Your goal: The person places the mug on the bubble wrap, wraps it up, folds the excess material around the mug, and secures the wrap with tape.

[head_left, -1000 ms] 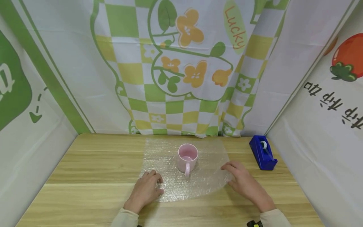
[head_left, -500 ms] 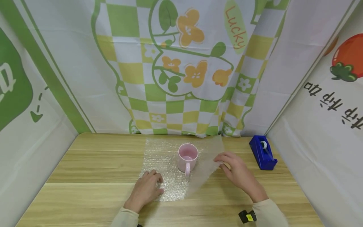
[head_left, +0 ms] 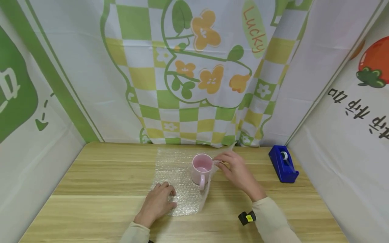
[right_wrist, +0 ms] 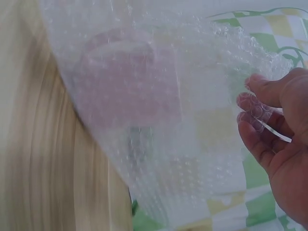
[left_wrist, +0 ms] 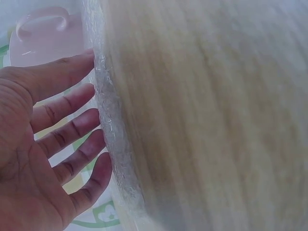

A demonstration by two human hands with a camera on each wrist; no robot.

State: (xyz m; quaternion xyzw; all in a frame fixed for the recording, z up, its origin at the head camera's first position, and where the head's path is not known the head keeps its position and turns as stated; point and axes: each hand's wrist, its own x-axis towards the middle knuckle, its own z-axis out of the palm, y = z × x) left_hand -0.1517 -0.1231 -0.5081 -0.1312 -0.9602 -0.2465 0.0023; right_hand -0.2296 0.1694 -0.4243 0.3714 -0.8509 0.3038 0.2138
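Note:
A pink mug [head_left: 200,172] stands upright on a sheet of clear bubble wrap [head_left: 174,195], its handle toward the near side. My right hand [head_left: 238,170] pinches the right edge of the sheet and holds it raised against the mug's right side. Through the lifted bubble wrap [right_wrist: 159,163] in the right wrist view, the mug [right_wrist: 130,86] shows blurred. My left hand [head_left: 156,204] rests on the sheet's near left part, and in the left wrist view its spread fingertips touch the bubble wrap [left_wrist: 110,110].
A blue tape dispenser [head_left: 284,165] with a roll of tape stands at the back right of the wooden table [head_left: 100,175]. Behind the table hangs a checked, flowered curtain [head_left: 194,84], and printed white cloth panels flank both sides.
My right hand has lifted the bubble wrap's right edge off the table and brought it leftward to the mug. The left hand and the mug have stayed in place.

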